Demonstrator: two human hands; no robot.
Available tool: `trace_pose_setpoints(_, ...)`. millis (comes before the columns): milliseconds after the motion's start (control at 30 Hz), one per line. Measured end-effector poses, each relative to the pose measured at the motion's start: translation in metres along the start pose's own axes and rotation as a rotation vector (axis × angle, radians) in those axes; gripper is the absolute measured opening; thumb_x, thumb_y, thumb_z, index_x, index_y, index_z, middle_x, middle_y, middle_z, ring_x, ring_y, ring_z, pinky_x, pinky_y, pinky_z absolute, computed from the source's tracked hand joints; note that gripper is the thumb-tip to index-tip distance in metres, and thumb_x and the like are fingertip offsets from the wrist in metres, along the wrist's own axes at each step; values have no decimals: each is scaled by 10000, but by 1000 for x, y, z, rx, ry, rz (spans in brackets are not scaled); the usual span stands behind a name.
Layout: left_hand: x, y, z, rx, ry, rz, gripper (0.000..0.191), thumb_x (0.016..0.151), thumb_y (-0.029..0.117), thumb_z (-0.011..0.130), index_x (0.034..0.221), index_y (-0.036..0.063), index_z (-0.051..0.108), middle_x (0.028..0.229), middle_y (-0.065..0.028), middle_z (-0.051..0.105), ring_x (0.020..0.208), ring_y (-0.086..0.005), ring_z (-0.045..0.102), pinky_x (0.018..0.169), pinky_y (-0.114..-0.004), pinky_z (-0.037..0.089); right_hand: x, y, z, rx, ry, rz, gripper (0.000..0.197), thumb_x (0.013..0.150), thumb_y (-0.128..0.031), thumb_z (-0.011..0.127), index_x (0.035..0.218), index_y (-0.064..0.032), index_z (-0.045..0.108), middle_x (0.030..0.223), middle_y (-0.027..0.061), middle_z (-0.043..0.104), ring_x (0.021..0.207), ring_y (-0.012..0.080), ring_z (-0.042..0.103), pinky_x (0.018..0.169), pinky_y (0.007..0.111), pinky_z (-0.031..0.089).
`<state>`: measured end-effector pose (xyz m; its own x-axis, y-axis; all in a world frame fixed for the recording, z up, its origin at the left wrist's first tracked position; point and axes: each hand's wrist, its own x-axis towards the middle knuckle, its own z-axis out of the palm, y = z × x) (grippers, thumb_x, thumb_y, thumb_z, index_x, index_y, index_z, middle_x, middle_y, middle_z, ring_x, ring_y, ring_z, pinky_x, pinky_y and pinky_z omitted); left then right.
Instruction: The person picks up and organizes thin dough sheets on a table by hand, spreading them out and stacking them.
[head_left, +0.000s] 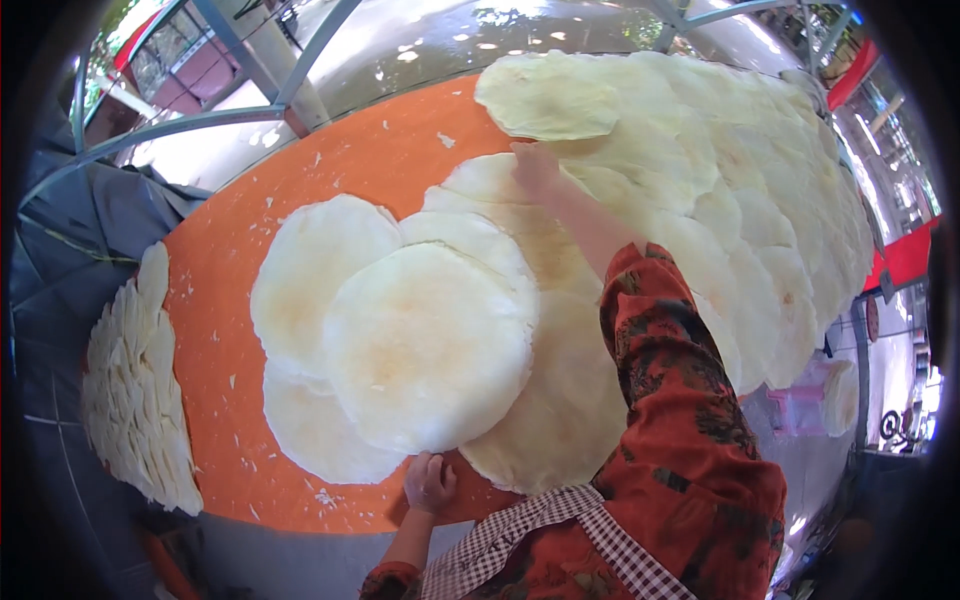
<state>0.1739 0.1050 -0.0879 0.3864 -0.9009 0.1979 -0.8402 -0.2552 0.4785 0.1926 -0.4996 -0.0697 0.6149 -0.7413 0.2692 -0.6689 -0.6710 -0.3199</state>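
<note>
Many thin round flatbread sheets lie overlapping on an orange table cover (217, 360). My left hand (429, 482) is at the near edge of a large pale round sheet (431, 345), its fingers curled by the rim; whether they pinch it cannot be told. That sheet rests over other rounds, one to its upper left (322, 277) and one below left (322, 435). My right arm reaches forward across the sheets. My right hand (535, 169) is over the far edge of a round (480, 180), just below another sheet (555, 101); its fingertips are partly hidden.
A dense overlapping spread of sheets (757, 172) covers the table's right side. Folded or stacked sheets (135, 390) stand along the left edge. Metal frame bars (217, 118) rise beyond the table at upper left. Dark sheeting (67, 300) hangs at left.
</note>
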Motion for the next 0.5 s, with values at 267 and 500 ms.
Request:
trace_pose_setpoints(267,-6,-1,5,85,-8,14,219,714,167,639,889,65,556,919,-127,563,733,-315,579,627,-398,499,17,-21,-19,-124,-104,-74,404,670,-244,704,1034,-98,609,1122,113,580,1075,302,546,888,427,467)
trace_pose_setpoints(500,-4,-2,7,105,-8,7,232,705,169,649,896,68,564,938,-122,567,730,-310,582,622,-403,503,57,6,-21,311,-289,-226,250,585,-171,750,753,-57,605,702,85,611,669,226,579,637,352,462)
